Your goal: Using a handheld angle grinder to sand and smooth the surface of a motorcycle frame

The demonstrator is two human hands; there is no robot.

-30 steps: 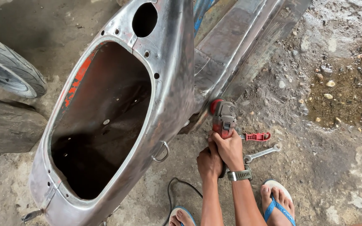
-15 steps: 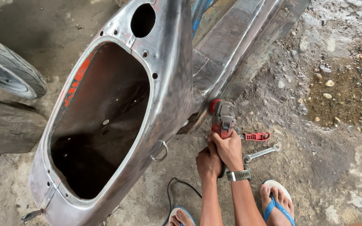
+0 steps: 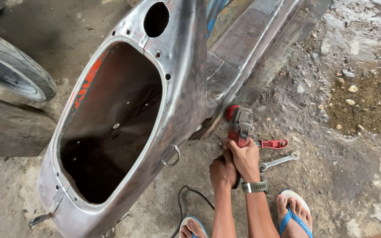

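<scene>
Bare metal scooter body (image 3: pixel 181 88) lies tilted on the dirt floor (image 3: pixel 340 176), seat cavity open. My angle grinder (image 3: pixel 240 125) presses its head against the body's lower side. My right hand (image 3: pixel 245 158) and left hand (image 3: pixel 222 172) are both clamped round its handle. A wrench (image 3: pixel 278 161) lies just beside them.

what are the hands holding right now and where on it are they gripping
Both hands hold an angle grinder by its rear body: the right hand nearer the head, the left hand behind it.
</scene>
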